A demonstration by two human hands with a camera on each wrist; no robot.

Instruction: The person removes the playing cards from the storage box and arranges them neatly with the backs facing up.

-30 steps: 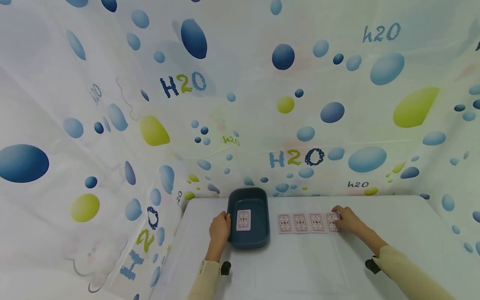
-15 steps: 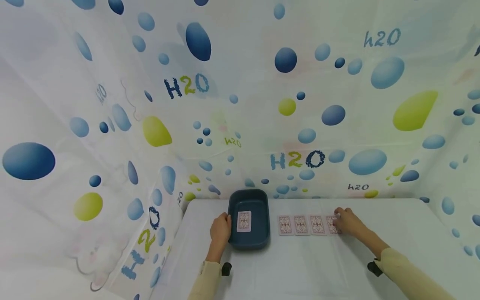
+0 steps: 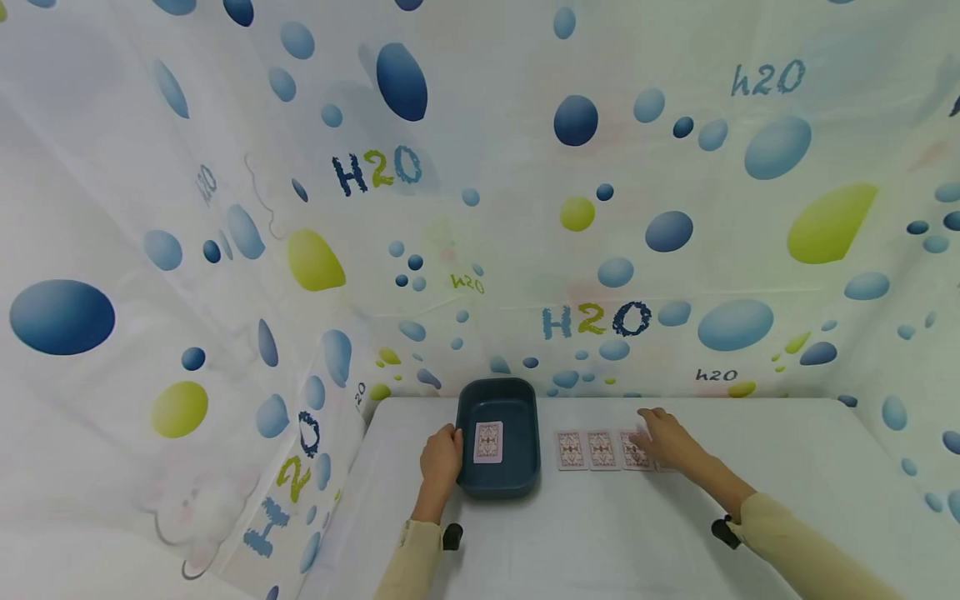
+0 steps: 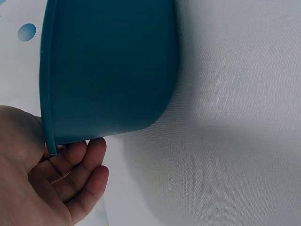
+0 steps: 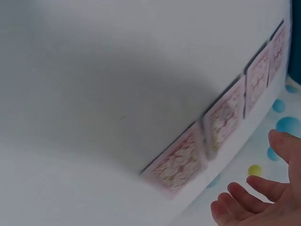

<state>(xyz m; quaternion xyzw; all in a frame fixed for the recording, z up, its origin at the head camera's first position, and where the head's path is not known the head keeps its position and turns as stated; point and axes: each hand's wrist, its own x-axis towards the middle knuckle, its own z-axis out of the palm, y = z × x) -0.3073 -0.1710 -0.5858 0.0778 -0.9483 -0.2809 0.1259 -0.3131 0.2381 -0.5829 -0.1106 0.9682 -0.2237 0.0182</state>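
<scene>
Four cards (image 3: 602,450) lie flat in a row on the tabletop, red patterned backs up, each just beside the next. The right hand (image 3: 670,440) hangs over the far right end, hiding much of the last card in the head view; the right wrist view shows all four, with the hand apart from them. Its fingers are loosely spread and bent a little, with nothing held. To the left of the row stands the tray (image 3: 519,454), with one more card (image 3: 488,442) flat on its floor, near the left wall. The left hand (image 3: 442,454) has its fingers curled at the tray's left rim and grips it there (the thumb is mostly out of sight).

Cards this thin should be hard to lift from flat cloth, so the right hand would do well to pin one edge with a fingertip, raise the opposite edge and pinch only that card, leaving its close neighbours undisturbed. A steady, light left grip should keep the tray from tipping.

Around it all, the white tabletop (image 3: 600,533) meets a droplet-printed backdrop (image 3: 465,233).
</scene>
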